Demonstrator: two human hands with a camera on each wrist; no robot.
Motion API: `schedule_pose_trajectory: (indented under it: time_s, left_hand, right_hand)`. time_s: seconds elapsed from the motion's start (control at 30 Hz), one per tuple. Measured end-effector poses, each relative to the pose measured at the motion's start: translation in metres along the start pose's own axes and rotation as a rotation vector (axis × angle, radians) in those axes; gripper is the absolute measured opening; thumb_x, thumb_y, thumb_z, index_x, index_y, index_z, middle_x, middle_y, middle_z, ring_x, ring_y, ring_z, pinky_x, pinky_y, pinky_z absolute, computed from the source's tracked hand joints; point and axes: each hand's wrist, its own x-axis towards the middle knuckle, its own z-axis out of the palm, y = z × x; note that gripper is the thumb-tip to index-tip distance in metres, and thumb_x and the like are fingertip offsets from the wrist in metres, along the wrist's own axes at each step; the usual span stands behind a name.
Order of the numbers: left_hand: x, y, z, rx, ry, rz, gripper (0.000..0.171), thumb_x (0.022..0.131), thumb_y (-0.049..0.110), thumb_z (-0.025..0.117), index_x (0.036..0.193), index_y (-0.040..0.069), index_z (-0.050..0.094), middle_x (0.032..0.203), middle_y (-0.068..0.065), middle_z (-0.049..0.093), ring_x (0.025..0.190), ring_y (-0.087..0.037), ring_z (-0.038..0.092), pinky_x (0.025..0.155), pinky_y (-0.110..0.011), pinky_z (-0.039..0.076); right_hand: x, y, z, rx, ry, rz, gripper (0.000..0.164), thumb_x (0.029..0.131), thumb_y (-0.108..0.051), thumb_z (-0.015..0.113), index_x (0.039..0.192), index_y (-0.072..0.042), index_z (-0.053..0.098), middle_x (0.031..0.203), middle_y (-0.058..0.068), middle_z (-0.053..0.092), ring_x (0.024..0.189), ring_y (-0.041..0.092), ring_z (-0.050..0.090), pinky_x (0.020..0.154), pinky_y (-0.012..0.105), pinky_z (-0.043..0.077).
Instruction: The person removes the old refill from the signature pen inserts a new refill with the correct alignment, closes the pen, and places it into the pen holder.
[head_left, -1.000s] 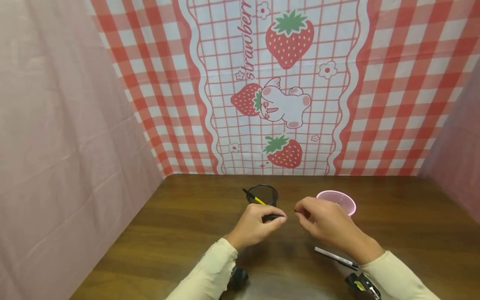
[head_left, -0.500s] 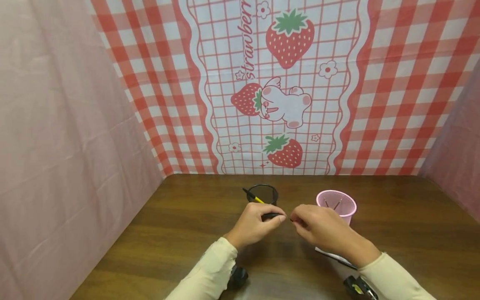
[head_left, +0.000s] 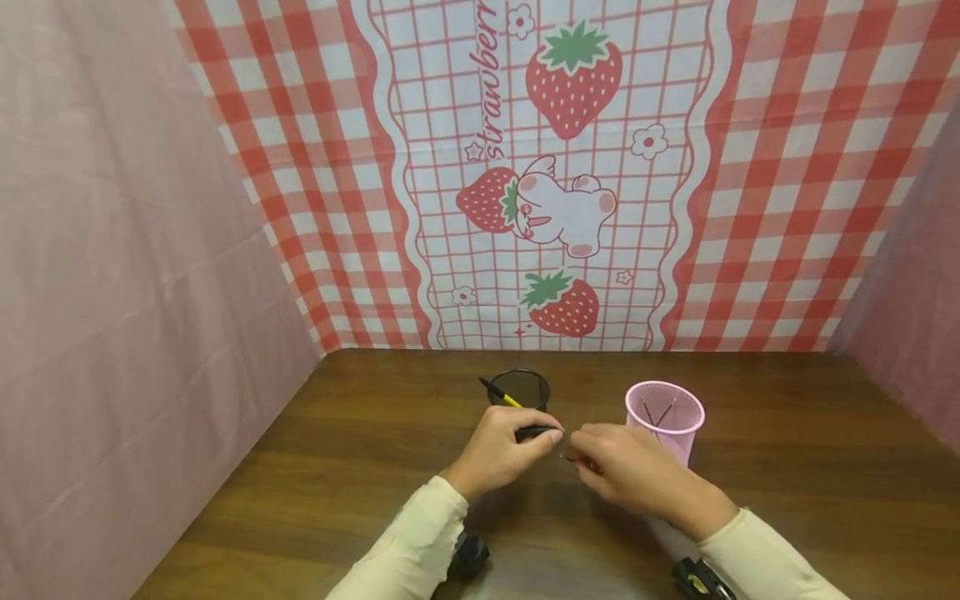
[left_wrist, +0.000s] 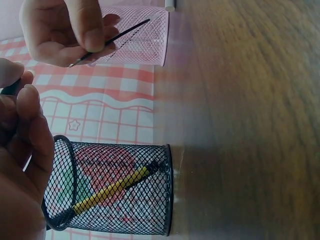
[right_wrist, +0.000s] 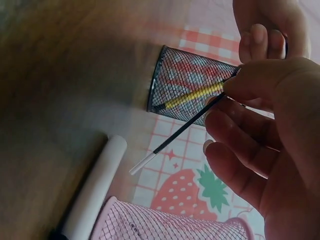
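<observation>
Between thumb and fingers my right hand pinches a thin pen refill, dark along most of its length with a pale end. In the head view only the refill's tip pokes out on the left of that hand. My left hand grips a black, slender piece whose ends are mostly hidden by the fingers. The two hands are close together above the table, fingertips nearly meeting. Behind the left hand, a yellow-and-black pen leans in a black mesh cup.
Behind my right hand a pink mesh cup holds thin dark refills. A white pen with a black end lies on the wooden table near that cup. Strawberry-print cloth hangs at the table's back edge.
My right hand has come lower and slightly left with the refill, uncovering more of the pink cup and hiding the white pen. The left hand keeps its grip nearly in place.
</observation>
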Motion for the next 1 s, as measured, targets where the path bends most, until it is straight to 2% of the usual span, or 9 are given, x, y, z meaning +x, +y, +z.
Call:
schedule_pose_trajectory:
  time_s: [0.5,1.0]
  left_hand:
    - [-0.0003,-0.0028,0.0015,-0.019,0.000,-0.034,0.007,0.092,0.001,0.070,0.096,-0.002,0.075,0.089,-0.010,0.074,0.076,0.000,0.062,0.067,-0.019,0.052]
    - [-0.0012,-0.0008,-0.0001,-0.010,-0.007,-0.027,0.008,0.092,0.001,0.070,0.097,-0.003,0.075,0.089,-0.010,0.074,0.076,-0.001,0.062,0.068,-0.018,0.052]
  right_hand:
    - [-0.0025,-0.0069,0.0074,0.010,-0.097,0.013,0.018,0.078,-0.011,0.076,0.082,-0.023,0.063,0.078,-0.015,0.057,0.065,0.002,0.054,0.055,0.026,0.046]
    - [-0.0026,-0.0096,0.0103,0.022,-0.144,0.025,0.019,0.077,-0.012,0.077,0.078,-0.025,0.063,0.077,-0.016,0.059,0.064,0.003,0.055,0.054,0.027,0.046]
